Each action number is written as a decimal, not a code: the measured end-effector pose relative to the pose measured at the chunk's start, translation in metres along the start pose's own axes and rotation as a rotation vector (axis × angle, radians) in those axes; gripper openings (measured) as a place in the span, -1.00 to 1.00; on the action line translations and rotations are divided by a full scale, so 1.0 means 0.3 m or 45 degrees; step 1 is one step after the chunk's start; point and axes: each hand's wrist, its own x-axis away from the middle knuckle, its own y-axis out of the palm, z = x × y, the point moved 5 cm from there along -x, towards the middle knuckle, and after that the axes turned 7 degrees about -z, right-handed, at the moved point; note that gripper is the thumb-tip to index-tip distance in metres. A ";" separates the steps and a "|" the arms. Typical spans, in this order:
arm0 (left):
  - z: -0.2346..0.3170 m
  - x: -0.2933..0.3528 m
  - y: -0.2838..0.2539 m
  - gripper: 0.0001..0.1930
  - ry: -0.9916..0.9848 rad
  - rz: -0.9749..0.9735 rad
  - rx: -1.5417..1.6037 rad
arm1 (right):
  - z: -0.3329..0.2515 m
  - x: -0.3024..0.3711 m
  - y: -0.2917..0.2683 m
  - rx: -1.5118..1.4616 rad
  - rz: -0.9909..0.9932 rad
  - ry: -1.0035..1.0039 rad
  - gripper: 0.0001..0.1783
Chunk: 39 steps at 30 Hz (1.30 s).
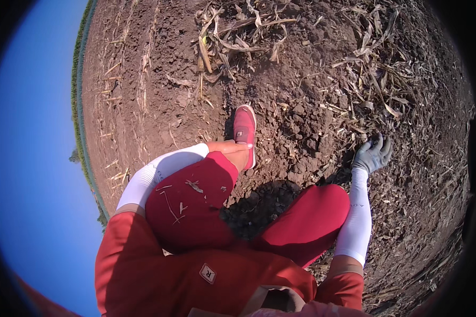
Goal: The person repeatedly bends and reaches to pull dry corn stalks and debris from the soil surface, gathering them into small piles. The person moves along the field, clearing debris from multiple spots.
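My left hand, bare below a white sleeve, lies across my ankle by the top of a red shoe. Its fingers are stretched out toward the shoe, with no object visible in them. Off to the right, my right hand wears a grey glove and is low at the soil, fingers apart and slightly bent. Nothing shows in its grasp. Dry plant scraps lie around that hand, and a second white sleeve covers the forearm.
Brown cloddy soil surrounds me. Dry stalks and leaves lie in a heap ahead, with more dry leaves at the far right. My bent red-trousered knees stand between my arms. A green strip of plants borders the field.
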 end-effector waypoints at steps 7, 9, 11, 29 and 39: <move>-0.101 -0.146 -0.068 -0.13 -0.169 -0.038 -0.142 | -0.016 0.029 0.022 -0.018 0.018 -0.010 -0.48; -0.103 -0.160 -0.118 -0.11 -0.253 -0.030 -0.191 | -0.023 0.022 0.010 -0.001 0.044 -0.013 -0.49; -0.096 -0.178 -0.134 -0.02 -0.277 -0.016 -0.038 | -0.019 0.020 -0.006 0.015 0.057 -0.027 -0.49; 0.214 -0.255 -0.759 -0.70 0.507 1.367 0.028 | 0.028 -0.023 0.053 0.223 -0.240 0.176 -0.41; 0.011 -0.233 -1.177 -0.60 0.442 2.130 0.029 | -0.141 -0.158 0.207 0.742 0.166 1.404 -0.32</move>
